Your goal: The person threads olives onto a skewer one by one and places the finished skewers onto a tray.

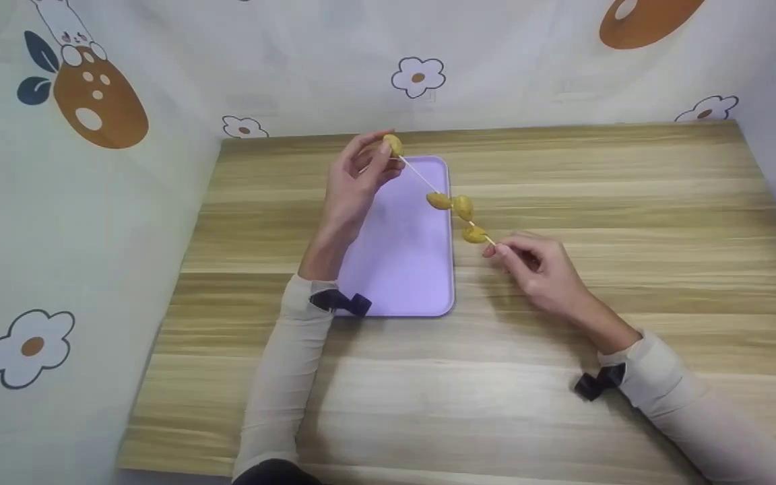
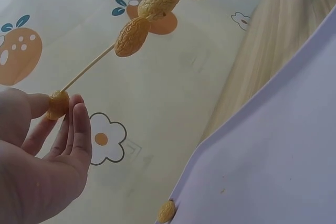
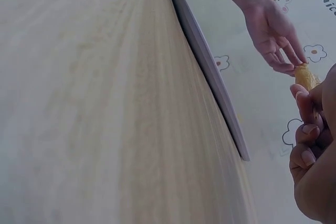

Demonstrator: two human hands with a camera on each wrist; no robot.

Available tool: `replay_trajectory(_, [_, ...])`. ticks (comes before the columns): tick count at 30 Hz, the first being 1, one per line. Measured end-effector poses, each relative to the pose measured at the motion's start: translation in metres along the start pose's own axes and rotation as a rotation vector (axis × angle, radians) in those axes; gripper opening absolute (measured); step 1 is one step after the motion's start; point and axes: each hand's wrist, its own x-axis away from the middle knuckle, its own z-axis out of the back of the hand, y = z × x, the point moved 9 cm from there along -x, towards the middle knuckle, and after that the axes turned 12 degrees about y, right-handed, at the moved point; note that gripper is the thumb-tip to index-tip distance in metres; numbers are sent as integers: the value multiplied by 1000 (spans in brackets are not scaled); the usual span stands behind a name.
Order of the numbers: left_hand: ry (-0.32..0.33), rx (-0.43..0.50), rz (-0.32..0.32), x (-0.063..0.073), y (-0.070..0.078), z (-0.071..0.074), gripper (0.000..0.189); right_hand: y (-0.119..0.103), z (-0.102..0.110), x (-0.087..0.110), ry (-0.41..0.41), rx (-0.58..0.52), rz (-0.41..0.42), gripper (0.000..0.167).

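Observation:
A thin wooden skewer [image 1: 419, 174] slants above the right edge of a lilac tray [image 1: 401, 269]. Threaded on its lower half are three wrinkled, yellow-brown oval fruit pieces [image 2: 158, 4]. My right hand [image 1: 543, 269] pinches the near end of the skewer between thumb and index finger, just below the lowest piece. At the far end, my left hand [image 1: 356, 182] pinches another such piece [image 2: 58, 105] with thumb and fingertips, right at the skewer's tip. A bare stretch of stick separates it from the other three. In the right wrist view, the right fingers largely hide the skewer.
One more yellow-brown piece [image 2: 167, 211] lies at the tray's edge, with small crumbs near it on the tray. Under the tray is a wood-grain table [image 1: 630, 202]. A patterned cloth wall [image 1: 334, 74] rises behind and to the left.

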Motion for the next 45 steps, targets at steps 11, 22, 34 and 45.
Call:
replay_trajectory(11, [-83,125,27,5,0,-11,41,-1,-2,1,-9,-10,-3,20])
replay_trajectory(22, [-166,137,4,10,-1,-24,40,-4,-5,3,-42,-63,12,19])
replay_trajectory(34, [-248,177,5,17,-2,-35,44,-3,-6,4,-37,-72,1,18])
replay_trajectory(45, [-196,42,-82,16,3,-31,43,-4,-2,2,-14,-64,13,18])
